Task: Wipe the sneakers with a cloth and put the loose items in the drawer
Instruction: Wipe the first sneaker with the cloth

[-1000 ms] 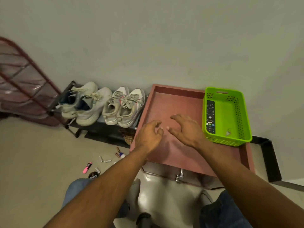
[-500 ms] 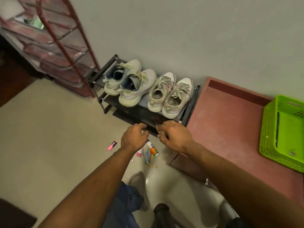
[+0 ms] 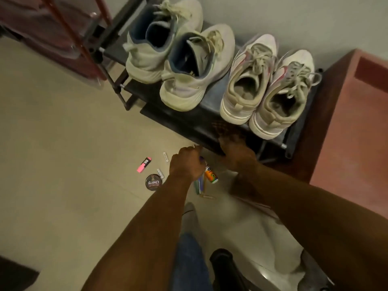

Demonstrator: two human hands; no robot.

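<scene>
- Both hands have dropped lower toward the floor clutter since the earlier frame, and the view has swung closer to the shoe rack [image 3: 201, 120]; the green basket seen before is out of view.
- Left hand [image 3: 184, 164] is over the floor items, fingers curled; something small and white shows at its fingertips, but whether it grips it cannot be told.
- Right hand [image 3: 237, 154] reaches under the rack's front edge, at a dark patterned cloth [image 3: 228, 133] tucked on the lower shelf; grasp is blurred, cannot tell.
- Four sneakers sit on the rack's top shelf, heels toward the person: a grey-green pair with blue lining [image 3: 180, 57] on the left, a white-pink pair [image 3: 266, 87] on the right, touching side by side.
- Loose items lie on the tile floor [image 3: 63, 143] near the left hand: pink highlighter [image 3: 144, 164], round "Cherry" polish tin [image 3: 154, 182], two small white batteries [image 3: 165, 156], an orange-labelled glue stick [image 3: 211, 174], several pens [image 3: 199, 184] partly under the wrist.
- Reddish-brown cabinet top [image 3: 352, 127] stands just right of the rack.
- Red-framed shelf unit [image 3: 63, 32] stands left of the rack.
- Jeans-clad knee [image 3: 189, 255] and a grey shoe [image 3: 189, 215] show at bottom centre.
</scene>
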